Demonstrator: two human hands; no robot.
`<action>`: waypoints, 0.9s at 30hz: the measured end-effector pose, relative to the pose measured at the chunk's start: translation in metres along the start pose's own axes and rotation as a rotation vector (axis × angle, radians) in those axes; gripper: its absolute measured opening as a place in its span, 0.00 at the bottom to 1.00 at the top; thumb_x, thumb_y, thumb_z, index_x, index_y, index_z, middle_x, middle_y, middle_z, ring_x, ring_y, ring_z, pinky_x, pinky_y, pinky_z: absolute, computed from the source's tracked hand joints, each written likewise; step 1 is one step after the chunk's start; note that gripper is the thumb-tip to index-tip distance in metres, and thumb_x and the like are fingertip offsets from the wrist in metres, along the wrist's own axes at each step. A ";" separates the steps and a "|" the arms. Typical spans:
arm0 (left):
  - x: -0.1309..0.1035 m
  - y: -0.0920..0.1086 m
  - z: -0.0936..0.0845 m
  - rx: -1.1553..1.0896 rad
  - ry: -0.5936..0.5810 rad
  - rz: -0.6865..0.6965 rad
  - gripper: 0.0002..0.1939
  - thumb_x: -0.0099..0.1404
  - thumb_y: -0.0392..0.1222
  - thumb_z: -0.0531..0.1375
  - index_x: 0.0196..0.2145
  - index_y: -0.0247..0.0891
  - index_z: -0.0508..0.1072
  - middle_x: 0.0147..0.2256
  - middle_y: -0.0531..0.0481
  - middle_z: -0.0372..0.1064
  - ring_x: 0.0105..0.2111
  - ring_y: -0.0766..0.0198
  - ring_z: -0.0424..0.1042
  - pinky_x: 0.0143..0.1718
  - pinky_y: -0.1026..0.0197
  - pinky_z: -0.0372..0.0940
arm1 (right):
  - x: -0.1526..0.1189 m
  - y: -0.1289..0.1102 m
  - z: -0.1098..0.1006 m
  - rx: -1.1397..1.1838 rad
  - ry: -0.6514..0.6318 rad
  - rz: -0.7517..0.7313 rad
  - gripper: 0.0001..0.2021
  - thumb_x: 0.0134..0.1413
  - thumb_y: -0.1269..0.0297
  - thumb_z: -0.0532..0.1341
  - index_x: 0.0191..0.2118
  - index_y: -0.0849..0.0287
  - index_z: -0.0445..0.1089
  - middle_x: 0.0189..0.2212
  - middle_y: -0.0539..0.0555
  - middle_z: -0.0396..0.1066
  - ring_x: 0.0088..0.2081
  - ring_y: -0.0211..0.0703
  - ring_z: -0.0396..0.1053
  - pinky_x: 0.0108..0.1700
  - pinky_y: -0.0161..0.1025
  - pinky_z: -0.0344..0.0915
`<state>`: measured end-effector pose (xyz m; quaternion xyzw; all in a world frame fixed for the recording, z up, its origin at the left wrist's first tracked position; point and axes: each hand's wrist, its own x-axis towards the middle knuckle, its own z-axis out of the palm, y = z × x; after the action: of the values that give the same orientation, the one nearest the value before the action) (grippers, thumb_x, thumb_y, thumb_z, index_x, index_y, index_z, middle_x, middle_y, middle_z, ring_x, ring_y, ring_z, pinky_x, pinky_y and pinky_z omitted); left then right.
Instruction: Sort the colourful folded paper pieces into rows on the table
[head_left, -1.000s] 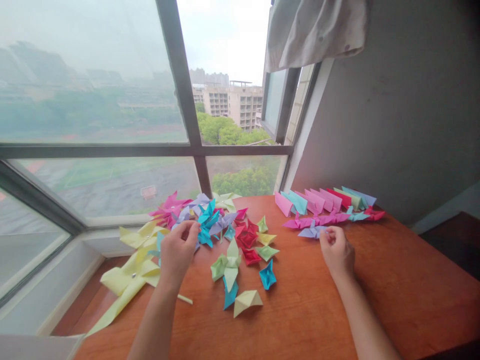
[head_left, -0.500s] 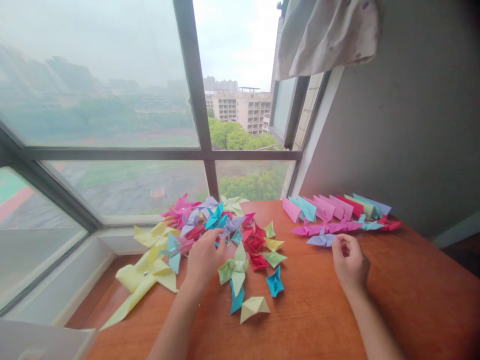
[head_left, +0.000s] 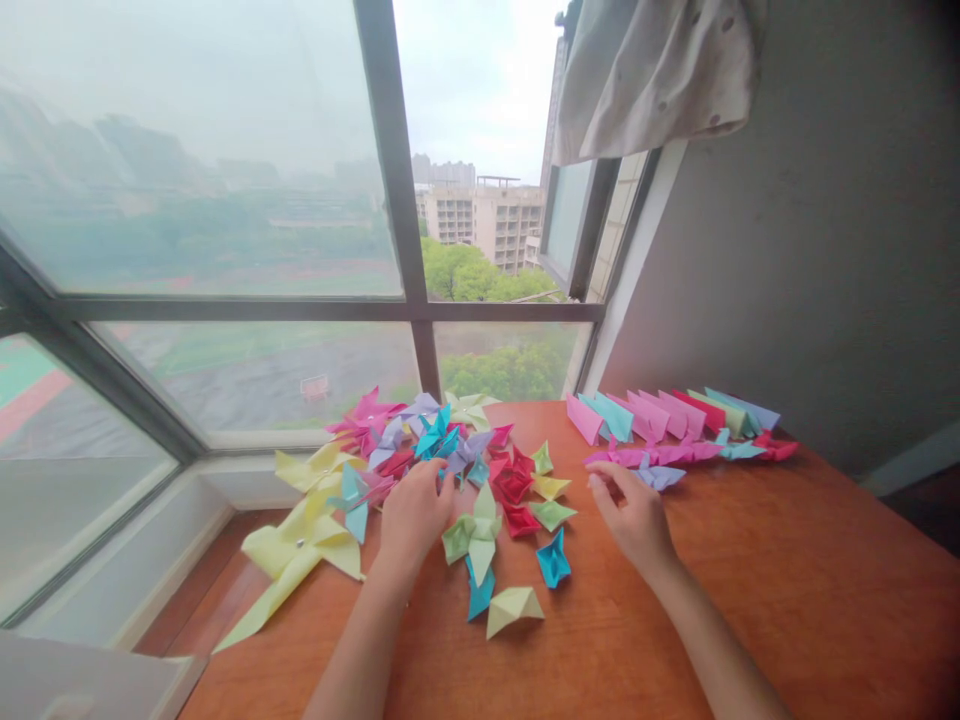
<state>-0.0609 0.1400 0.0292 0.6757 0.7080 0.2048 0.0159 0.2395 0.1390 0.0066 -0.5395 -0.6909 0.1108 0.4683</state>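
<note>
My left hand (head_left: 416,508) reaches into the colourful paper pile, its fingers by a blue folded piece (head_left: 437,434); whether it grips anything is hidden. A pale green flower-like fold (head_left: 474,535) lies just right of it. My right hand (head_left: 634,512) hovers over the table, thumb and forefinger curved close together, and nothing can be made out between them. Behind it lies a row of pink cranes (head_left: 694,452) with a lavender crane (head_left: 660,477) in front. Red folded pieces (head_left: 513,478) sit between the hands.
Upright folded papers (head_left: 649,415) stand in a row at the back right of the wooden table (head_left: 810,590). Yellow pinwheels (head_left: 307,540) lie at the left. A small blue box (head_left: 553,560) and a pale yellow fold (head_left: 514,608) are near the front. Windows rise behind.
My right hand has moved left, away from the lavender crane toward the middle. My left hand stays almost in place among the papers.
</note>
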 end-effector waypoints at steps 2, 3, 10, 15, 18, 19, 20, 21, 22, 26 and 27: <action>0.000 -0.001 0.001 0.005 -0.035 0.016 0.10 0.67 0.42 0.54 0.40 0.41 0.75 0.38 0.46 0.77 0.39 0.54 0.76 0.34 0.60 0.62 | 0.002 -0.013 0.010 0.047 -0.099 0.027 0.13 0.62 0.58 0.54 0.42 0.59 0.72 0.34 0.55 0.76 0.33 0.42 0.72 0.37 0.37 0.68; 0.000 -0.001 0.001 0.003 -0.037 0.021 0.10 0.67 0.42 0.54 0.38 0.41 0.75 0.37 0.46 0.78 0.38 0.54 0.76 0.34 0.61 0.62 | 0.002 -0.021 0.015 0.068 -0.162 0.038 0.13 0.62 0.59 0.54 0.42 0.59 0.73 0.35 0.55 0.76 0.32 0.42 0.72 0.36 0.37 0.68; -0.001 0.002 -0.002 -0.040 -0.014 0.039 0.11 0.69 0.43 0.52 0.39 0.41 0.75 0.35 0.48 0.78 0.36 0.56 0.76 0.33 0.62 0.60 | 0.003 -0.077 0.040 0.094 -0.574 -0.130 0.08 0.57 0.59 0.61 0.38 0.55 0.76 0.28 0.49 0.75 0.28 0.37 0.68 0.30 0.33 0.60; -0.002 0.007 -0.007 -0.204 0.032 0.072 0.11 0.69 0.43 0.53 0.38 0.41 0.75 0.34 0.49 0.78 0.33 0.59 0.75 0.33 0.63 0.60 | 0.011 -0.085 0.057 0.031 -0.554 -0.221 0.07 0.55 0.59 0.62 0.33 0.55 0.76 0.27 0.51 0.75 0.30 0.40 0.70 0.31 0.34 0.60; -0.003 0.011 -0.014 -0.347 0.082 0.066 0.11 0.68 0.44 0.53 0.36 0.40 0.75 0.35 0.50 0.77 0.34 0.60 0.74 0.35 0.63 0.60 | 0.014 -0.078 0.059 0.116 -0.423 -0.163 0.08 0.58 0.61 0.59 0.33 0.55 0.75 0.29 0.52 0.76 0.30 0.41 0.70 0.34 0.35 0.62; -0.003 0.012 -0.016 -0.394 0.086 0.056 0.12 0.68 0.45 0.53 0.34 0.40 0.74 0.33 0.51 0.76 0.32 0.61 0.73 0.33 0.63 0.60 | 0.014 -0.075 0.059 0.150 -0.357 -0.133 0.09 0.59 0.61 0.58 0.33 0.55 0.75 0.30 0.52 0.76 0.30 0.40 0.70 0.34 0.35 0.63; -0.004 0.014 -0.018 -0.440 0.080 0.047 0.14 0.69 0.46 0.52 0.31 0.39 0.73 0.30 0.51 0.75 0.30 0.61 0.72 0.31 0.64 0.59 | 0.013 -0.072 0.058 0.177 -0.284 -0.105 0.09 0.60 0.61 0.58 0.33 0.56 0.74 0.30 0.52 0.75 0.30 0.40 0.70 0.34 0.36 0.64; -0.005 0.016 -0.020 -0.487 0.061 0.043 0.16 0.69 0.48 0.52 0.29 0.39 0.72 0.27 0.52 0.73 0.28 0.62 0.70 0.29 0.64 0.58 | 0.011 -0.068 0.057 0.194 -0.212 -0.083 0.09 0.61 0.61 0.57 0.34 0.56 0.74 0.31 0.52 0.75 0.30 0.40 0.70 0.34 0.36 0.64; -0.006 0.019 -0.021 -0.537 0.032 0.047 0.18 0.70 0.49 0.51 0.27 0.38 0.71 0.24 0.53 0.70 0.26 0.63 0.68 0.28 0.64 0.57 | 0.009 -0.065 0.056 0.201 -0.148 -0.071 0.10 0.61 0.61 0.57 0.34 0.56 0.73 0.30 0.53 0.75 0.30 0.41 0.70 0.34 0.36 0.65; -0.011 0.034 -0.019 -0.721 -0.129 0.127 0.23 0.71 0.52 0.49 0.24 0.38 0.70 0.23 0.53 0.68 0.26 0.64 0.67 0.27 0.66 0.56 | 0.001 -0.058 0.054 0.180 -0.014 -0.086 0.09 0.62 0.61 0.57 0.35 0.56 0.73 0.30 0.53 0.74 0.30 0.41 0.70 0.35 0.37 0.66; -0.013 0.038 -0.017 -0.746 -0.158 0.143 0.23 0.70 0.52 0.50 0.24 0.37 0.69 0.23 0.53 0.68 0.26 0.64 0.67 0.27 0.66 0.56 | 0.000 -0.059 0.054 0.178 -0.002 -0.091 0.08 0.62 0.61 0.57 0.35 0.55 0.73 0.30 0.53 0.74 0.30 0.41 0.70 0.34 0.37 0.67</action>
<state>-0.0286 0.1230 0.0535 0.6849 0.5325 0.3962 0.3006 0.1602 0.1350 0.0161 -0.4636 -0.7027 0.1507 0.5183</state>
